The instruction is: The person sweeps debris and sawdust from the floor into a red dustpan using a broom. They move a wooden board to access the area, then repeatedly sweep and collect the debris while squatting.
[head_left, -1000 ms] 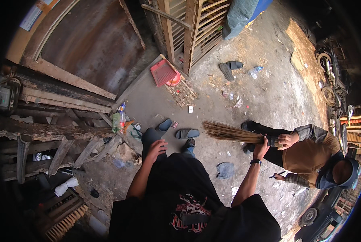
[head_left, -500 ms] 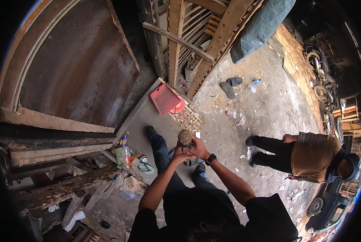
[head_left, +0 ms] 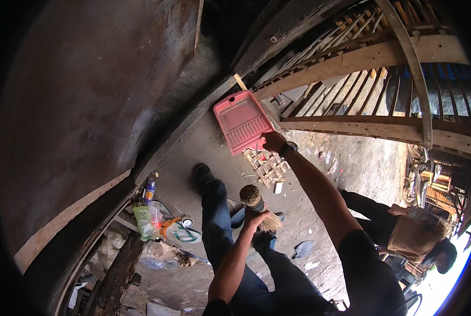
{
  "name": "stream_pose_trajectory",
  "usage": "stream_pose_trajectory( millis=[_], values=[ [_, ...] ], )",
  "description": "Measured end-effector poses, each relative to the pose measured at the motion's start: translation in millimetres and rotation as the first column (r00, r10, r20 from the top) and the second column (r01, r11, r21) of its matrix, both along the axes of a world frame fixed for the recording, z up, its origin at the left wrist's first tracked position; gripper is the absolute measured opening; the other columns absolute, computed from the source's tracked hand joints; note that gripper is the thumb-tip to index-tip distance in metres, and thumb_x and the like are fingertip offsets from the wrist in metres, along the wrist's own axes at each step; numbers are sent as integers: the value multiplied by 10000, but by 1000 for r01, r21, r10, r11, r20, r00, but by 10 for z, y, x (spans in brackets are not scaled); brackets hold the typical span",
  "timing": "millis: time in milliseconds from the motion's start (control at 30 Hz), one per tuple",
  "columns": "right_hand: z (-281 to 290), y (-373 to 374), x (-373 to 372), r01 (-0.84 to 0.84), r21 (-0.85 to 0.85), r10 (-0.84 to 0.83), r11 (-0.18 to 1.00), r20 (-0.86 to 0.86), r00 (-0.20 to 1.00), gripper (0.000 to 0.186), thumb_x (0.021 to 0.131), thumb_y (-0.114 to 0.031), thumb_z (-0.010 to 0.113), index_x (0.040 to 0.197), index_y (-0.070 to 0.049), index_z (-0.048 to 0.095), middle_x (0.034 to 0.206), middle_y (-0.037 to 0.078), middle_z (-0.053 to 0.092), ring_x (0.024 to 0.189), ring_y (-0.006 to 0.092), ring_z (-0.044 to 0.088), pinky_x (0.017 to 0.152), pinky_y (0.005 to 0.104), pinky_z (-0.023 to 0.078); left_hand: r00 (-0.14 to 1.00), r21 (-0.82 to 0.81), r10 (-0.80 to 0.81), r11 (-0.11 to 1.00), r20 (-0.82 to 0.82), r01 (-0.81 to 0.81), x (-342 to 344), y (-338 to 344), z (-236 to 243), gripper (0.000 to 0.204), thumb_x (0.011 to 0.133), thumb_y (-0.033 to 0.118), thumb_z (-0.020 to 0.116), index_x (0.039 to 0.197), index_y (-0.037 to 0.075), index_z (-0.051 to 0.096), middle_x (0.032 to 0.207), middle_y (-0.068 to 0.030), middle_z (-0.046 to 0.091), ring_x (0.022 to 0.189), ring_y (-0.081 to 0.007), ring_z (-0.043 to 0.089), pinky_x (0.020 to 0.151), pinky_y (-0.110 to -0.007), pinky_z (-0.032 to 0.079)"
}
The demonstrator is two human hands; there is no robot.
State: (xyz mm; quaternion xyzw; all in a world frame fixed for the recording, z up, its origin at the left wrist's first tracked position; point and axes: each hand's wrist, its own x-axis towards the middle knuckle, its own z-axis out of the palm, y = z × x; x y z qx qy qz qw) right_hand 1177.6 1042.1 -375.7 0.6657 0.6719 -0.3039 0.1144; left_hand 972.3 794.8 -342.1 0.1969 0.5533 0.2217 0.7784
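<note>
My left hand (head_left: 256, 217) is wrapped round a short stick broom (head_left: 253, 198). Its blunt bound end points up and away, and its thin bristles fan out on the right, below my fist. My right arm is stretched forward, and my right hand (head_left: 273, 141) is closed at the near right corner of a ridged pink plastic tray (head_left: 242, 119). The fingertips are partly hidden there. Under that corner shows a bit of a round pink-red basin (head_left: 254, 145).
A woven slatted piece (head_left: 269, 167) lies beside the tray. Bottles (head_left: 150, 189), a green bag (head_left: 145, 221) and a sandal (head_left: 187, 235) lie left of my legs. A wooden slatted frame (head_left: 351, 126) stands at far right; a person (head_left: 412, 231) is at right. A large brown panel (head_left: 88, 105) fills the left.
My right hand has left the broom and reached forward to the tray. The broom stays in my left hand, now tilted. My view has turned and come closer to the tray.
</note>
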Motion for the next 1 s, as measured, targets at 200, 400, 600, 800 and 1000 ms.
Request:
stream_pose_trajectory(
  millis=[200,400,600,800,1000],
  values=[
    [-1234,853,-146,202,69,-184,977,-204,961,304,745,-281,660,1020,-153,686,924,146,712,919,344,678,798,473,543,889,20,-328,940,318,340,197,799,51,358,629,90,805,966,53,689,919,-51,712,850,-156,670,796,-316,540],
    [-1722,1256,-328,229,80,-221,970,-92,971,440,748,-337,688,1149,-166,623,1000,159,690,977,365,654,825,505,528,865,-23,-394,907,312,421,97,1203,-216,351,624,106,820,948,53,693,918,-73,717,836,-171,672,802,-335,535],
    [-1829,1829,-540,219,163,-184,962,-204,961,481,760,-200,659,1229,-142,567,1154,175,621,1077,378,594,855,500,512,914,-157,-354,909,199,386,91,1590,-344,317,629,89,811,923,49,699,886,-69,710,806,-169,666,789,-341,532],
    [-2268,2111,-259,-42,397,10,917,83,997,569,736,-83,657,1284,-170,531,1264,116,538,1232,335,472,990,533,416,919,-226,-303,905,251,361,220,1842,-438,274,635,56,784,892,38,690,874,-81,707,794,-183,670,775,-350,536],
    [-2238,2173,-265,-239,302,146,923,302,942,384,937,-149,408,1258,-203,612,1321,101,528,1268,241,438,1099,548,274,925,-242,-276,909,262,340,257,1942,-456,273,659,69,782,914,29,693,876,-78,708,801,-174,665,785,-340,538]
  ],
)
